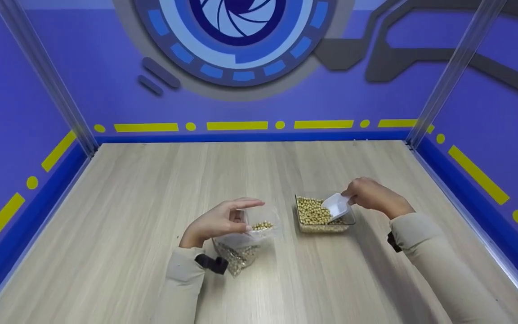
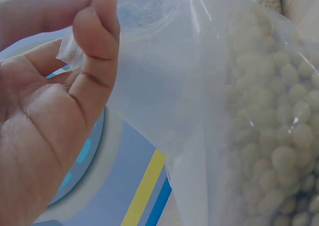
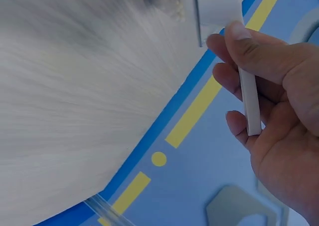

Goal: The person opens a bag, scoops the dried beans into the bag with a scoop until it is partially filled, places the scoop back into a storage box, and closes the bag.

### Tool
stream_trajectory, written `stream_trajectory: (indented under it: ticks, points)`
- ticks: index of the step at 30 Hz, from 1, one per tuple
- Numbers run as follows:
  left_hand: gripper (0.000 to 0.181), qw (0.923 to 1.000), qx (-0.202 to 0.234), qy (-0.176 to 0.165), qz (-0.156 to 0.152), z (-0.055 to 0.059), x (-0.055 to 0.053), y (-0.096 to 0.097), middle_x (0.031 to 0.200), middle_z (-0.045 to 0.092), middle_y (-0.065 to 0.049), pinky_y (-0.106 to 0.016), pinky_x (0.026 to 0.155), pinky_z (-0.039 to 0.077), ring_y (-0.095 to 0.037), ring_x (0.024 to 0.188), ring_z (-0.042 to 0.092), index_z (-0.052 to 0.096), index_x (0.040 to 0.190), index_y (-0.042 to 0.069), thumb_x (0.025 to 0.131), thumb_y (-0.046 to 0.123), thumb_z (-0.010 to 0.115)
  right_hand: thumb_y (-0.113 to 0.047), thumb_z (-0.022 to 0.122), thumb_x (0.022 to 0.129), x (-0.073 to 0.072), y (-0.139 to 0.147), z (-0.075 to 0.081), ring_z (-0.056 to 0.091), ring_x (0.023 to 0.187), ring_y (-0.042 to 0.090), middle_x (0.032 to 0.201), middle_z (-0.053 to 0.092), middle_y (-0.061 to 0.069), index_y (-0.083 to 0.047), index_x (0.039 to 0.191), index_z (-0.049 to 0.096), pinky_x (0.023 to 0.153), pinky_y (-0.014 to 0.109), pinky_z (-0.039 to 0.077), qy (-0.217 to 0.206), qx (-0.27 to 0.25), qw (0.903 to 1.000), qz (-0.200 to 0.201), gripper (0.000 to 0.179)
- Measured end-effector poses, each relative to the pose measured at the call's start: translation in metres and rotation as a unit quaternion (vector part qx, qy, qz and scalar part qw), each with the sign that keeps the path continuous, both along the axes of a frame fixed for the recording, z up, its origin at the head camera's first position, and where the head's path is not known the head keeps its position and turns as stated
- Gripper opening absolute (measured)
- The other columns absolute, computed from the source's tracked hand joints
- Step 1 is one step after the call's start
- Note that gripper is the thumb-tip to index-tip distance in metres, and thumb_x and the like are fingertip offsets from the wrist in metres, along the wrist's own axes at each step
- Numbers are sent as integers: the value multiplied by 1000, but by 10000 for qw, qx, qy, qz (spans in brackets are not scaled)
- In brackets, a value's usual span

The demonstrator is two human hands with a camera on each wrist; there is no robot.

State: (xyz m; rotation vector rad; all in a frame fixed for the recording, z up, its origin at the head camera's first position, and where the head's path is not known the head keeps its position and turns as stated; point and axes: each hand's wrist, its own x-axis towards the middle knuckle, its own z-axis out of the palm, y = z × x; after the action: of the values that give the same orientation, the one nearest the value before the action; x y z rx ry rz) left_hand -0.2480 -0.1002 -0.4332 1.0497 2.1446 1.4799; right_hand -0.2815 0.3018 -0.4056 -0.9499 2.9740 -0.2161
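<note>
Desk [image 1: 128, 202]: pale wood
Left grip [image 1: 218, 220]: pinching my bag [image 1: 239, 258]
Right grip [image 1: 372, 194]: curled round my scoop [image 1: 336, 205]
Dish [image 1: 324, 229]: beside right grip

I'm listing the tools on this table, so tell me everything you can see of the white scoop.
The scoop is white and looks like plastic, with an open bowl and a straight, narrow handle. In the head view it tilts down to the left, its front edge against the pale yellow beans in the clear container. The right hand grips its handle.
</note>
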Motion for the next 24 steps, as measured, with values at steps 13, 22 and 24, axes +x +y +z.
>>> stream_trajectory:
  ticks: [13,22,24]
  points:
    - [62,9998,135,-75,-85,-1,-1,-1,145,45,-18,-17,66,45,-3,72,52,46,142,2,84,3,68,9,73,73,0,-2,-16,66,76,30,85,73,16,4,96,75,65,41,53,374,-386,9984,168,24]
    - [62,9999,19,-132,-15,-1,-1,0,146,45,-13,-17,66,45,-3,72,53,47,142,7,84,2,67,10,70,75,0,-5,-21,68,81,33,91,73,19,6,100,73,67,42,54,118,-646,9978,12,25]
    - [63,9999,5,-136,-7,-1,0,0,146,45,-12,-17,66,44,-3,72,52,47,142,7,84,2,67,11,69,76,1,-6,-22,68,83,34,94,73,21,7,102,73,67,42,55,8,-743,9972,-48,27]
